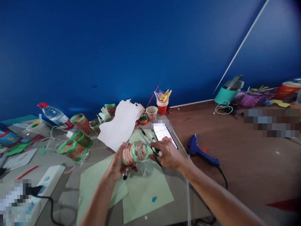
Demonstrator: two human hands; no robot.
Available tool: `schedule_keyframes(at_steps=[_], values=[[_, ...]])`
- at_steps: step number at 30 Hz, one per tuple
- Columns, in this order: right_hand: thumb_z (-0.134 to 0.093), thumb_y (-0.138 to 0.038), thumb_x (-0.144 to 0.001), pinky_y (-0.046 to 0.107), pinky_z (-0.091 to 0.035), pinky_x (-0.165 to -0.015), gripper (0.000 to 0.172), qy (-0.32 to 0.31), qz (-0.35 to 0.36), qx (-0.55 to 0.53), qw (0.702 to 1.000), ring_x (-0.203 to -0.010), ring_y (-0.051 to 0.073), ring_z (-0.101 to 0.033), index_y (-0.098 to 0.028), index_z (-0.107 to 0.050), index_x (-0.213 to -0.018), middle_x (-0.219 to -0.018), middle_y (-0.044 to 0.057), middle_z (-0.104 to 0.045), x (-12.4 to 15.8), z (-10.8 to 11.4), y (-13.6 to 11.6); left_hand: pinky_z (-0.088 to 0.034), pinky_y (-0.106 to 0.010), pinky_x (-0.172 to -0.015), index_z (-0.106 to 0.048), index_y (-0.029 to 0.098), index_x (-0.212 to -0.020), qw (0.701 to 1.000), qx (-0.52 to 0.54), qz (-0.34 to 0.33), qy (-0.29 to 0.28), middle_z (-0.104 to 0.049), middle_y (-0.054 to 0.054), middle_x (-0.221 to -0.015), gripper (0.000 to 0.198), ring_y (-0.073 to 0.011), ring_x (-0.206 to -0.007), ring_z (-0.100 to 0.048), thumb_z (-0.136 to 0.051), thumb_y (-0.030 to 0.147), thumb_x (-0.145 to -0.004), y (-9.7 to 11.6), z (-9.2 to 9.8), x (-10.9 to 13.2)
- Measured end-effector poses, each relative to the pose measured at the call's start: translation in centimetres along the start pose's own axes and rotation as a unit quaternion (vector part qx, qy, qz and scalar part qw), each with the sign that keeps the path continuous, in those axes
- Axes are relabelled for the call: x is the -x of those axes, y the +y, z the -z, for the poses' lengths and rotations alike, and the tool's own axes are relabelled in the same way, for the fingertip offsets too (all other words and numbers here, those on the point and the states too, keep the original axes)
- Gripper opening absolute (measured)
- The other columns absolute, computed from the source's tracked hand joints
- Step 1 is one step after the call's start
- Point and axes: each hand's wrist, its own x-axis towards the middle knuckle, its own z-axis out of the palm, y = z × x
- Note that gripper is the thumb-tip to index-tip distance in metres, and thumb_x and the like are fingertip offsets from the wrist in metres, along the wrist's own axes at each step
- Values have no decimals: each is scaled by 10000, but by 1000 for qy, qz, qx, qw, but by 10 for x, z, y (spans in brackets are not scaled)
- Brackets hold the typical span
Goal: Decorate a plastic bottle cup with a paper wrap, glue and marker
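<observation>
My left hand (117, 160) clasps the cup (127, 155), green bands (133, 153) on; right hand (168, 153) grips scissors (154, 152). Can't tell what remains.

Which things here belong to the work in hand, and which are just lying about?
Belonging to the work:
green-banded cylinder, held in the left hand
scissors, in the right hand
pale green paper beneath, possibly

Apparently just lying about:
lit phone
blue glue gun, not held
red-capped plastic bottle
red paper cup of cutlery
</observation>
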Motion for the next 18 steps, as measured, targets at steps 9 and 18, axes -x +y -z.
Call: schedule_keyframes(at_steps=[9,18], values=[[-631,-377,-816,320,-302,-716,246,13,52,28,998,-624,172,-628,-165,-653,-938,-701,43,-723,-1,7,2,-544,-352,-471,-648,95,-633,998,-28,16,-45,-594,-58,-413,624,-51,-244,-310,-448,663,-798,-2,2,-1],[-520,-385,-897,304,-302,-699,271,-2,86,42,995,-528,142,-541,-152,-658,-894,-626,41,-687,-2,11,6,-547,-353,-483,-661,77,-595,996,-12,57,-67,-589,-71,-413,693,-54,-231,-319,-412,693,-791,-3,7,-4]])
